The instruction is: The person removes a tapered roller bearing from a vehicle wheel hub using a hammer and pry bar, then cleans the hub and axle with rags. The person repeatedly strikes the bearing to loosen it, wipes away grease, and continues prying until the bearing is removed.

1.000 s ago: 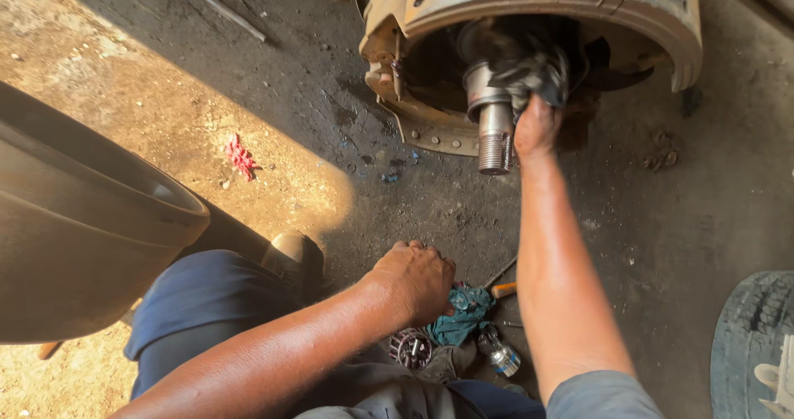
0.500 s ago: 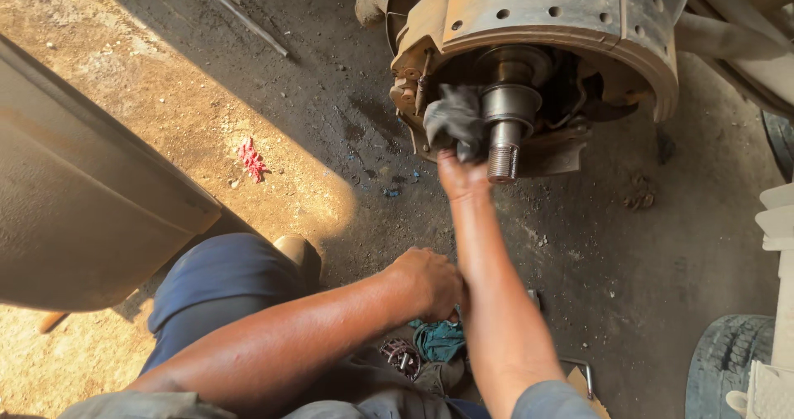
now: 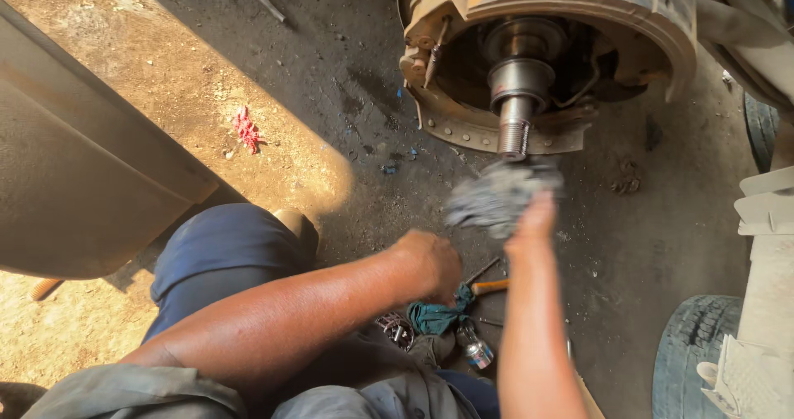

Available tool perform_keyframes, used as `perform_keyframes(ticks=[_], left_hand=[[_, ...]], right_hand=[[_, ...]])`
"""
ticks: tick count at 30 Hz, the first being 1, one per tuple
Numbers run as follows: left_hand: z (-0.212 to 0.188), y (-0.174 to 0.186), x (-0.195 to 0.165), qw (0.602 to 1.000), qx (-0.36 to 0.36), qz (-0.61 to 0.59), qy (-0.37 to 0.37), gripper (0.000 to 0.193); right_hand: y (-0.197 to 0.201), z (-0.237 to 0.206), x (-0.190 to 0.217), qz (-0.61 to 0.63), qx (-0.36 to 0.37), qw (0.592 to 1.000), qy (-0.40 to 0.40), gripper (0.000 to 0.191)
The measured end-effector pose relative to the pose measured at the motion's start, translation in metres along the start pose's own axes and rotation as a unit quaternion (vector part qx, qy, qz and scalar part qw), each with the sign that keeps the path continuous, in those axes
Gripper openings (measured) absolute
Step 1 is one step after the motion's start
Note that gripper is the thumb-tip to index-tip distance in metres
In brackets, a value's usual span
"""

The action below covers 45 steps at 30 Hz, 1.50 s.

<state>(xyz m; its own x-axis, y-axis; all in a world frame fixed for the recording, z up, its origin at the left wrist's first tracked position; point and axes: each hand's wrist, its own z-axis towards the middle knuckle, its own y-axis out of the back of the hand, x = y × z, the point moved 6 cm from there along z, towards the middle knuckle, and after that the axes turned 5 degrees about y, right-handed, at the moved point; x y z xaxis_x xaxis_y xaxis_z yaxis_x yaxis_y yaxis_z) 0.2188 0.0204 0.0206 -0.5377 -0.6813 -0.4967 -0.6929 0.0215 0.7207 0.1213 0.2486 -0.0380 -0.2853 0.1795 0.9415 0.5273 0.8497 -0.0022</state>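
Right hand point(image 3: 536, 220) raised in the middle of the scene, fingers clenched on a grey rag point(image 3: 500, 196); rag is motion-blurred, bunched up, hanging just below and near the threaded tip of the axle spindle point(image 3: 517, 96), not clearly touching it. Spindle is bare steel, stepped, pointing toward the camera out of the brake assembly point(image 3: 579, 22) at far right centre; rusty curved brake shoe with a row of holes wraps over the top, backing plate rim with bolt holes shows below. Left hand point(image 3: 430, 263) is low, near centre, fingers curled into a loose fist resting down on the dark oily ground point(image 3: 347, 121); cannot tell if it grips anything. Just beside the left hand, on its near right: a teal cloth point(image 3: 434, 316), a hammer point(image 3: 484, 285) with orange handle, a small bearing-like round part point(image 3: 395, 330), and a small metal can point(image 3: 477, 353), all close together on the ground. Person's knee in dark blue trousers point(image 3: 219, 258) at near left, shoe toe just beyond it. Large curved tan metal panel point(image 3: 74, 171) fills the left side. Small red scrap point(image 3: 245, 129) lies on the sunlit dirt at far left of centre, well apart from the hands. Tyre tread point(image 3: 691, 353) at near right corner, pale metal frame parts along the right edge.
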Motion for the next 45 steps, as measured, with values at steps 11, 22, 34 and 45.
perform_keyframes(ticks=[11, 22, 34, 45], left_hand=[[0.000, 0.005, -0.026, 0.999, 0.006, 0.000, -0.048, 0.050], [0.018, -0.001, -0.022, 0.998, -0.027, 0.013, -0.047, 0.052], [0.041, -0.023, -0.003, 0.998, -0.028, 0.062, 0.001, 0.058], [0.055, -0.075, -0.008, 0.993, 0.011, 0.106, 0.048, 0.070]], right_hand=[[-0.132, 0.038, 0.132, -0.437, 0.046, 0.689, 0.576, 0.059], [-0.120, -0.003, 0.016, -0.259, 0.105, 0.959, 0.036, 0.061], [0.157, -0.108, -0.052, -0.219, -0.112, 0.961, -0.130, 0.060], [0.439, -0.177, -0.015, -0.615, -0.323, 0.717, 0.062, 0.046]])
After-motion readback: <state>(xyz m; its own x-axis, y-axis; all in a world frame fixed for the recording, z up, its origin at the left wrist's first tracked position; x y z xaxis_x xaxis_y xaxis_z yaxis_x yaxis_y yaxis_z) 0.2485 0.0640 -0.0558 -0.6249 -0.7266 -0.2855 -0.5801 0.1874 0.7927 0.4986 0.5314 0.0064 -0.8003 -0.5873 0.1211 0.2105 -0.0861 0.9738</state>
